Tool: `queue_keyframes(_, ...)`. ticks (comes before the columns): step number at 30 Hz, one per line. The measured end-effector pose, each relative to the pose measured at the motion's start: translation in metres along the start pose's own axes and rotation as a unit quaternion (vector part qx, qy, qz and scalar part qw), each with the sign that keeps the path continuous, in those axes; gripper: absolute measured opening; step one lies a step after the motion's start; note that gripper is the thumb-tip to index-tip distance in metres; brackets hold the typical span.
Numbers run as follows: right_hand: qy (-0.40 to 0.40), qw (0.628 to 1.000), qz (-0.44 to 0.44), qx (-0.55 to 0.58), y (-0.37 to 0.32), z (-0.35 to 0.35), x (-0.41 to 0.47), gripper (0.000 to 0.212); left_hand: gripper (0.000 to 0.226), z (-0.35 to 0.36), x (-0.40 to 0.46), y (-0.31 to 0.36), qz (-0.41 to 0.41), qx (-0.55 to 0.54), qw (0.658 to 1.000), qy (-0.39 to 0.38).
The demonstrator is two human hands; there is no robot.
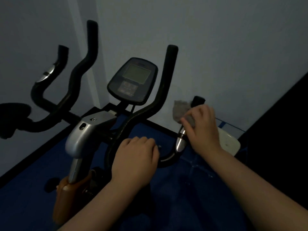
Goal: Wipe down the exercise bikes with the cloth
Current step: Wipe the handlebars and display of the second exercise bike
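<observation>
Blue floor ran under the exercise bike, bounded by a black strip where it met the pale wall; open floor lay to the right of the frame, up to a dark panel along the right edge. The handlebar rose in two black uprights on either side of the console, with free space around each. A second bike's handlebar stood to the left, cut off by the picture's edge.

Left hand lay knuckles-up on the lower curve of the bar, fingers curled over it — clenched round the tube. Right hand was raised at the right grip, fingers bent, pinching the grey cloth against the grip just above the chrome pulse sensor. Cloth bunched under the fingers, a loose corner standing up beside the black grip end. Both forearms entered from the bottom edge.

Light was dim — console markings unreadable. A pale object behind the right wrist was partly hidden and could not be identified. An orange-brown part of the frame showed low left, details blurred.
</observation>
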State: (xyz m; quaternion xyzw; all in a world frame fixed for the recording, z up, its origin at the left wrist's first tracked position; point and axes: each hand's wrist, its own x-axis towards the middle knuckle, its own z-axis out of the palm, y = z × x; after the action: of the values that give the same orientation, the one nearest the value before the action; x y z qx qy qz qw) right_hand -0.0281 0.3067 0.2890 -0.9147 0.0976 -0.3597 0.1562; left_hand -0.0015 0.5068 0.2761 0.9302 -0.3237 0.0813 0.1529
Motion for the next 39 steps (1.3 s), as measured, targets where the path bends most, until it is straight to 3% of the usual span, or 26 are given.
queue_keyframes(2,0.003,0.998,0.055,0.018,-0.018,0.012,-0.022,0.015,0.027,0.0,0.001,0.001,0.018,-0.001,1.0,0.003)
queue_keyframes(5,-0.044,0.999,-0.008,0.029,-0.026,0.014,-0.057,0.017,0.023,-0.003,0.001,0.001,0.037,-0.004,0.999,-0.002)
queue_keyframes(10,-0.014,0.999,-0.027,-0.041,0.007,-0.003,0.012,0.014,0.025,0.0,0.005,0.001,0.03,-0.003,0.999,-0.022)
queue_keyframes(14,0.034,0.993,0.082,0.072,-0.011,0.019,-0.023,0.02,0.027,0.0,0.003,0.001,0.015,-0.007,0.999,-0.03)
queue_keyframes(16,0.016,0.997,0.035,0.071,-0.005,0.015,-0.026,0.024,0.027,0.0,0.005,0.002,-0.003,-0.007,1.0,-0.026)
queue_keyframes(20,0.022,0.991,-0.115,-0.062,0.02,-0.008,0.029,0.011,0.027,0.002,0.012,0.004,-0.02,0.0,0.999,-0.032)
queue_keyframes(23,0.033,0.99,-0.121,-0.062,0.019,-0.007,0.062,0.005,0.025,0.003,0.01,0.002,-0.026,0.003,0.999,-0.038)
queue_keyframes(26,0.031,0.985,-0.014,0.168,0.02,-0.003,0.064,0.008,0.024,0.004,0.011,0.003,-0.033,0.0,0.999,-0.029)
queue_keyframes(29,0.13,0.902,0.181,0.369,0.001,0.012,0.028,0.02,0.024,0.005,0.012,0.002,-0.049,-0.001,0.998,-0.025)
queue_keyframes(32,0.161,0.863,0.266,0.398,-0.011,0.015,0.026,0.022,0.025,0.005,0.012,0.004,-0.057,-0.003,0.998,-0.008)
queue_keyframes(35,0.103,0.813,0.335,0.465,0.005,0.008,0.064,0.019,0.025,0.003,0.013,0.007,-0.07,0.007,0.998,0.006)
queue_keyframes(39,0.129,0.826,0.306,0.455,-0.002,0.021,0.023,0.024,0.023,0.004,0.012,0.009,-0.107,-0.007,0.994,0.033)
